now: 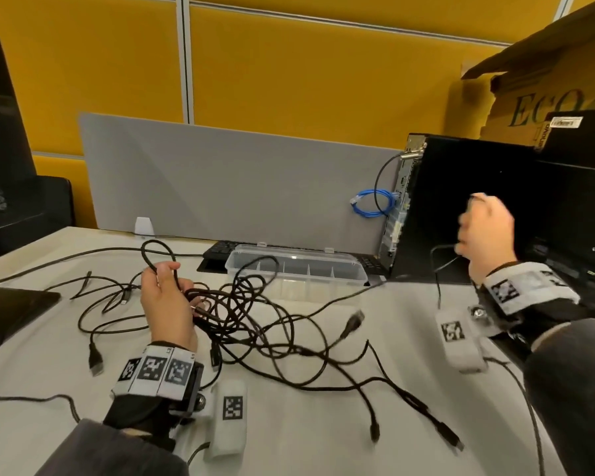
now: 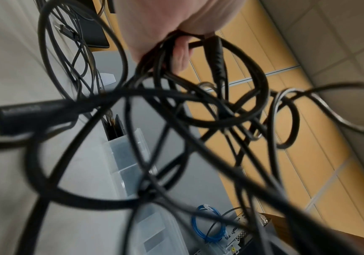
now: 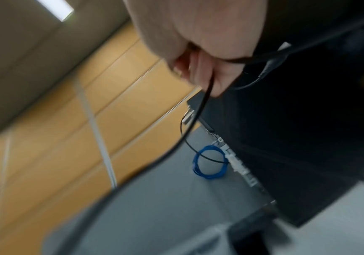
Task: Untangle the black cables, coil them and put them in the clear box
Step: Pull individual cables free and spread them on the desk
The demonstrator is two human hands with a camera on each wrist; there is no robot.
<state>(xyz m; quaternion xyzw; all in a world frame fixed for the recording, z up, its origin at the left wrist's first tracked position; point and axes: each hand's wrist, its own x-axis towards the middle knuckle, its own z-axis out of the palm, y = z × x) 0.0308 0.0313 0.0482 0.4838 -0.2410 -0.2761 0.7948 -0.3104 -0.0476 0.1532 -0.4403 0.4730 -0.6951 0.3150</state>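
A tangle of black cables (image 1: 248,314) sprawls over the white table, with loose plug ends trailing left and toward the near right. My left hand (image 1: 165,297) grips several strands of the tangle and holds them a little above the table; its wrist view shows fingers curled round the black cables (image 2: 176,57). My right hand (image 1: 485,231), blurred and raised at the right in front of the black computer, pinches a single black cable (image 3: 204,96) that runs down toward the tangle. Behind the tangle stands the clear box (image 1: 296,269), lid off, with dividers inside.
A black computer tower (image 1: 461,207) stands at the right with a coiled blue cable (image 1: 371,202) at its back. A grey divider panel (image 1: 234,187) and a black keyboard (image 1: 220,250) lie behind the box. A dark tablet (image 1: 11,304) sits at the left edge.
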